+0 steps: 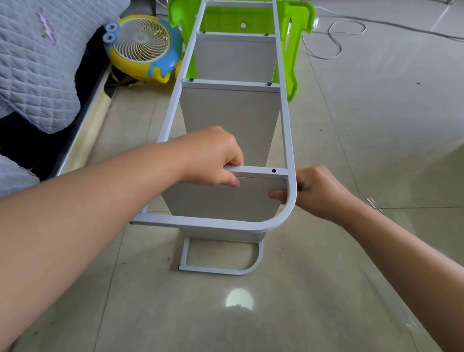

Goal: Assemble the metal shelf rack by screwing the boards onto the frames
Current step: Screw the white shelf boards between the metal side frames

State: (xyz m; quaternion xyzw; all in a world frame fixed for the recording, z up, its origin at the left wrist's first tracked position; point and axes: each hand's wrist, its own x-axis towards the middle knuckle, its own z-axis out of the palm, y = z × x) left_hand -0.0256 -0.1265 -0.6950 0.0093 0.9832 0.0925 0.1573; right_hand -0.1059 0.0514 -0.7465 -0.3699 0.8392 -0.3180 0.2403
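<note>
On the glossy tiled floor (pixel 371 162) the grey metal shelf rack (pixel 226 111) lay on its side, running from the middle of the view toward 12 o'clock. Its upper frame (pixel 284 124) faced the camera, rounded at the near right corner; the lower frame (pixel 245 273) rested on the tiles beneath. Three boards stood on edge between the frames: a far board (pixel 235 57), a middle board (pixel 229 114) and a near board (pixel 222 200). Dark screws showed at both ends of the far and middle crossbars; on the near crossbar (pixel 260 170) a dark screw hole or screw (pixel 274 170) sat near its right end, which of the two I could not tell.

Toward 12 o'clock the rack's far end met an overturned green plastic stool (pixel 293 46). At 10 o'clock a yellow and blue cartoon fan (pixel 143 47) stood just beside the frame, with a quilted bed cover (pixel 38 38) and the bed edge closing the 9 o'clock side. Open tiles spread from 1 through 6 o'clock, crossed far off by white cables (pixel 339 37).

The left hand (pixel 212 159) gripped the near crossbar from above, fingers curled over it and thumb on the near board. The right hand (pixel 315 194) held the frame's curved corner from outside, its thumb hooked round the tube onto the board.
</note>
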